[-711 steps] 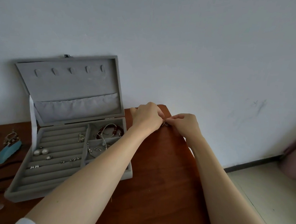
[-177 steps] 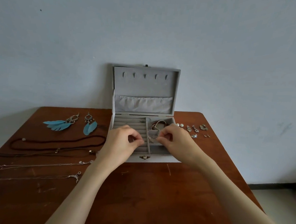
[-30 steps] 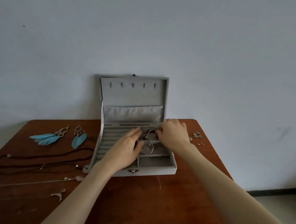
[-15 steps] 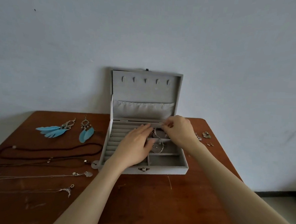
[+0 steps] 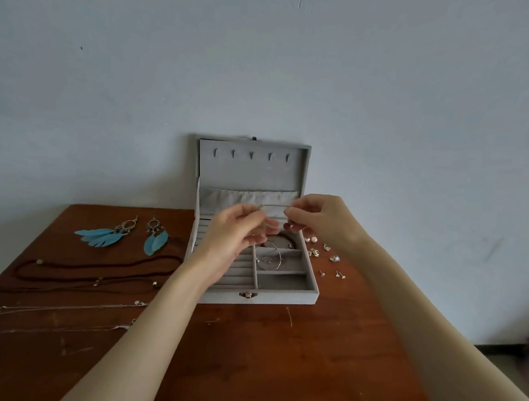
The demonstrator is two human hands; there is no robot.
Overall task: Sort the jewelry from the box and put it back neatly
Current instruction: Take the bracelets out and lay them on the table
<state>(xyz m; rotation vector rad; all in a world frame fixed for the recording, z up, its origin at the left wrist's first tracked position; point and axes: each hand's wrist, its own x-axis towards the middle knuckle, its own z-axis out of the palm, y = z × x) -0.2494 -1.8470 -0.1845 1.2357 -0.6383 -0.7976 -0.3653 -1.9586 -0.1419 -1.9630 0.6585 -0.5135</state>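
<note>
Both hands' fingers pinch a thin silvery chain (image 5: 274, 206) taut above the grey box (image 5: 285, 297).

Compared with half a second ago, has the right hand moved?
Yes. The right hand has lifted out of the jewelry box tray and is now in front of the lid pocket, pinching a thin chain.

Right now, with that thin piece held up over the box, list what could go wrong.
1. The thin chain is stretched between the left hand and right hand; if either grip slips, it could drop onto the bangle in the jewelry box and tangle.
2. The right forearm hangs above the small earrings beside the box; lowering it could scatter them toward the table edge.
</note>
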